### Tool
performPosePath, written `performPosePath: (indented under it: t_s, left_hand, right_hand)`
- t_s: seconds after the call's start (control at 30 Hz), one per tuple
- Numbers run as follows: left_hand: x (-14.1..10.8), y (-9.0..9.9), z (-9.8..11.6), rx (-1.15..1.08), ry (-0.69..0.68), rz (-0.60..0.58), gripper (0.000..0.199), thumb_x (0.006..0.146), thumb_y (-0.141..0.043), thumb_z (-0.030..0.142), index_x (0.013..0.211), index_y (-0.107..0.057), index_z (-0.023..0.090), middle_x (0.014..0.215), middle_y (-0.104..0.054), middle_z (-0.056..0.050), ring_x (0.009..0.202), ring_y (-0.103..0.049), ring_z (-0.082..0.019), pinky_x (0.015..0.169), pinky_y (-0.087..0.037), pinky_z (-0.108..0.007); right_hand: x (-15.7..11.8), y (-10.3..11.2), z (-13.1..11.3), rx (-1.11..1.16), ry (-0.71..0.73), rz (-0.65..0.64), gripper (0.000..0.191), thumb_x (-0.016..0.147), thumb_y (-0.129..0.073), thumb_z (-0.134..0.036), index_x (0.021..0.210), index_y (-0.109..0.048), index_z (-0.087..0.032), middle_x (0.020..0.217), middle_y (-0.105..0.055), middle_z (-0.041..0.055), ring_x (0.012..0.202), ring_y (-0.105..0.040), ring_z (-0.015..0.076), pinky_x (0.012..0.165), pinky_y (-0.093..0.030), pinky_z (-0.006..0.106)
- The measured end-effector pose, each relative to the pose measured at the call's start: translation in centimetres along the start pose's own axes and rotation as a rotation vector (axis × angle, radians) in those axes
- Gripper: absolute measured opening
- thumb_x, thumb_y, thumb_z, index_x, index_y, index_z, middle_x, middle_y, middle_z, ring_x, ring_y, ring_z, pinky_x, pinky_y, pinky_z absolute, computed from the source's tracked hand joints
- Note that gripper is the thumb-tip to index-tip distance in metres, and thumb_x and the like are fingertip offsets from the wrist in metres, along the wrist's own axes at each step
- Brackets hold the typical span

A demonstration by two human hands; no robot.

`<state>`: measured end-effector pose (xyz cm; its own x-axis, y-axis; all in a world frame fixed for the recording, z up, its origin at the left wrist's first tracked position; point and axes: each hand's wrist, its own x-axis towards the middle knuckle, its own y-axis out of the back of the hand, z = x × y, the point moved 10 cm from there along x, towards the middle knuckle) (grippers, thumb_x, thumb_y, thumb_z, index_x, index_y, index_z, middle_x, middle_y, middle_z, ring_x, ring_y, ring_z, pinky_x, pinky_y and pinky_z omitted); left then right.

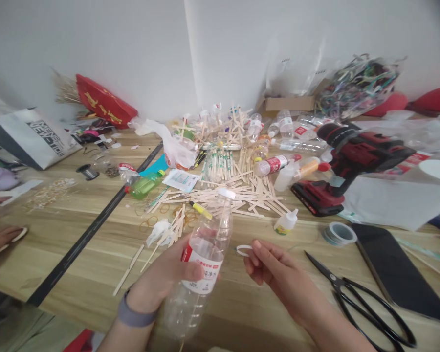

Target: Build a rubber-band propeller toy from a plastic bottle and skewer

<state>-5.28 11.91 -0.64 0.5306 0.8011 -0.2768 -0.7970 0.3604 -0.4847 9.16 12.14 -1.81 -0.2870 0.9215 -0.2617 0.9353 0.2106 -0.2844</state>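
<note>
1. Clear bottle [209, 266], central foreground, tilted, cap [227, 193] uppermost. I judge a light, steady squeeze best; thin plastic may dent.
2. White ring [244, 246]: I would pinch only its rim, keeping the opening unobstructed.
3. Left hand [172, 270]: fingers clamped around the bottle's middle, thumb across the label [206, 285].
4. Right hand [271, 264]: thumb and forefinger together on the ring's edge; ring projects toward the bottle, apart from it.
5. Beyond: wooden sticks [249, 209]. Far right of the bottle: scissors [338, 282].
</note>
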Motion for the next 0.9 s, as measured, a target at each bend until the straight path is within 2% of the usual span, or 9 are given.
performPosePath:
  t_s: [0.1, 0.2, 0.43, 0.57, 0.7, 0.8, 0.9]
  left_hand:
    - [0.0, 0.4, 0.2, -0.005, -0.007, 0.016, 0.079, 0.052, -0.091, 0.039, 0.122, -0.059, 0.020, 0.094, -0.072, -0.007, 0.075, -0.069, -0.022, 0.062, -0.048, -0.028]
    - [-0.4, 1.0, 1.0, -0.009, -0.054, 0.041, 0.077, 0.057, -0.089, 0.040, 0.125, -0.058, 0.020, 0.096, -0.072, -0.007, 0.077, -0.070, -0.023, 0.063, -0.049, -0.027]
    - [-1.4, 3.0, 1.9, -0.010, -0.086, 0.127, 0.077, 0.056, -0.090, 0.039, 0.124, -0.059, 0.021, 0.095, -0.073, -0.009, 0.078, -0.071, -0.024, 0.067, -0.051, -0.029]
    - [-1.5, 3.2, 1.7, 0.008, -0.061, 0.137, 0.077, 0.055, -0.090, 0.040, 0.123, -0.061, 0.020, 0.094, -0.073, -0.009, 0.077, -0.071, -0.025, 0.066, -0.050, -0.030]
    - [-1.6, 3.0, 1.6, -0.002, -0.071, 0.139, 0.076, 0.055, -0.090, 0.040, 0.123, -0.061, 0.019, 0.092, -0.073, -0.009, 0.075, -0.070, -0.024, 0.062, -0.049, -0.028]
    - [-1.5, 2.9, 1.5, 0.011, -0.057, 0.134, 0.076, 0.055, -0.090, 0.041, 0.122, -0.061, 0.020, 0.092, -0.073, -0.008, 0.076, -0.070, -0.024, 0.062, -0.049, -0.028]
    - [-1.4, 3.1, 1.5, 0.019, -0.060, 0.141, 0.079, 0.054, -0.090, 0.043, 0.123, -0.060, 0.020, 0.092, -0.073, -0.009, 0.075, -0.070, -0.025, 0.062, -0.049, -0.030]
  right_hand:
    - [0.1, 0.8, -0.3, 0.019, 0.015, 0.040, 0.053, 0.078, -0.065, -0.068, 0.064, -0.054, -0.018, 0.061, -0.057, 0.0006, 0.054, -0.042, 0.0115, 0.055, -0.031, 0.027]
    - [0.2, 2.5, -0.8, 0.056, 0.040, 0.116, 0.055, 0.074, -0.070, -0.067, 0.059, -0.049, -0.019, 0.058, -0.055, 0.0003, 0.054, -0.042, 0.0119, 0.054, -0.030, 0.027]
    - [-1.7, 9.0, -1.3, 0.053, 0.047, 0.333, 0.055, 0.067, -0.077, -0.065, 0.053, -0.050, -0.019, 0.058, -0.054, 0.0014, 0.056, -0.043, 0.0131, 0.054, -0.035, 0.026]
    - [-3.5, 12.9, -0.9, 0.021, -0.021, 0.473, 0.057, 0.050, -0.084, -0.066, 0.051, -0.052, -0.019, 0.056, -0.053, 0.0014, 0.054, -0.043, 0.0129, 0.051, -0.038, 0.025]
    - [-5.3, 16.3, -0.4, 0.091, -0.069, 0.618, 0.056, 0.039, -0.088, -0.062, 0.054, -0.053, -0.021, 0.053, -0.048, -0.0012, 0.050, -0.037, 0.0116, 0.045, -0.039, 0.024]
    - [-5.9, 17.6, -0.6, 0.135, -0.029, 0.669, 0.059, 0.043, -0.087, -0.063, 0.053, -0.046, -0.022, 0.051, -0.043, -0.0028, 0.048, -0.034, 0.0111, 0.045, -0.040, 0.024]
    - [-5.8, 17.5, -1.4, 0.092, 0.050, 0.695, 0.056, 0.049, -0.083, -0.066, 0.054, -0.049, -0.022, 0.054, -0.046, -0.0017, 0.050, -0.035, 0.0117, 0.046, -0.040, 0.025]
